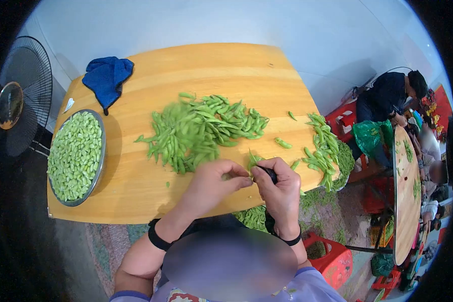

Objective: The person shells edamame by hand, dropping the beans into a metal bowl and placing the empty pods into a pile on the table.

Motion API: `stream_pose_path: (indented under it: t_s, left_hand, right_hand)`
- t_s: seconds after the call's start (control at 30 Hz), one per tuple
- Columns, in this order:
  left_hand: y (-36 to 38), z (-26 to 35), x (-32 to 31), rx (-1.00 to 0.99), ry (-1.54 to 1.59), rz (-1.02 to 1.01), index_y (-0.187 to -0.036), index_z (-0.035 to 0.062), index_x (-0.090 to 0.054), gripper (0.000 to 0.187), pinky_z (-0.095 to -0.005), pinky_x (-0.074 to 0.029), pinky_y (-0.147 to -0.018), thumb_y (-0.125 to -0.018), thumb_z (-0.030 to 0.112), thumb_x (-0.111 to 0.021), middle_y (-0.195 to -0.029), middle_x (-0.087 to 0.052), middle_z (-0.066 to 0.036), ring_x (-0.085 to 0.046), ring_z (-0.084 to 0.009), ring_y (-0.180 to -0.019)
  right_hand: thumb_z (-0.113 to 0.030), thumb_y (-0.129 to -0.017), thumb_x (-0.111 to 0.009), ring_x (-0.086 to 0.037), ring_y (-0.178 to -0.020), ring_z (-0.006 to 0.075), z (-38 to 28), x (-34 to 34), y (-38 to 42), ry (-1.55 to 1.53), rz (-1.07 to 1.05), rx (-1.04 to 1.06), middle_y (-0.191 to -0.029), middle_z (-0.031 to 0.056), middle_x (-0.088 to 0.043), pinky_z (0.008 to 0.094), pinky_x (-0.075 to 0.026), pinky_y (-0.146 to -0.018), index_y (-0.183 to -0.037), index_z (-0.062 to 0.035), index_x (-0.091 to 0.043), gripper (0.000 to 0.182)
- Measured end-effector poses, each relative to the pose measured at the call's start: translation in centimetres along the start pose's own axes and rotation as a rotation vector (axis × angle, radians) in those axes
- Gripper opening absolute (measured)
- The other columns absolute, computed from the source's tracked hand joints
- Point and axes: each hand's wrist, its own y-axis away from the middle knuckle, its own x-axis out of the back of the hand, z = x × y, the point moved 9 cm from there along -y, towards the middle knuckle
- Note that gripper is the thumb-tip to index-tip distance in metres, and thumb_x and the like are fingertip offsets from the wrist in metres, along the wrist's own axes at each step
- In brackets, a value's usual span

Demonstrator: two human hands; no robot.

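My left hand (211, 183) is closed in a pinch over the table's front edge, its thumb and fingertips meeting right at my right hand's fingertips. What it pinches is too small to make out. My right hand (279, 189) is wrapped round a small black tool (271, 173), mostly hidden by the fingers. A green soybean pod (253, 159) shows just beyond the two hands. Behind them, a large heap of green pods (226, 123) spreads over the wooden table (136, 191). On the left stands a round metal bowl (102, 161) full of shelled green beans (75, 156).
A blue cloth (107, 80) lies at the table's back left, near a fan (27, 90). More pods (323, 151) lie along the right edge, beside a container of green pieces (345, 163). A red stool (332, 261) stands below. Another person (387, 98) sits at a second table (406, 201).
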Motion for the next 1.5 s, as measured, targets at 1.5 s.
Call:
stream_pose_path:
  t_s: [1.5]
  left_hand:
    - [2.5, 4.3, -0.8, -0.511, -0.296, 0.217, -0.084, 0.0064, -0.060, 0.011, -0.0276, -0.044, -0.059, -0.074, 0.003, -0.064, -0.074, -0.060, -0.005, -0.057, -0.0184, -0.066]
  right_hand:
    - [-0.009, -0.081, -0.056, -0.029, -0.040, 0.0023, 4.8, -3.0, 1.5, -0.818, -0.353, -0.606, -0.058, -0.0015, -0.044, 0.0172, -0.021, -0.036, -0.079, -0.0026, -0.054, 0.007]
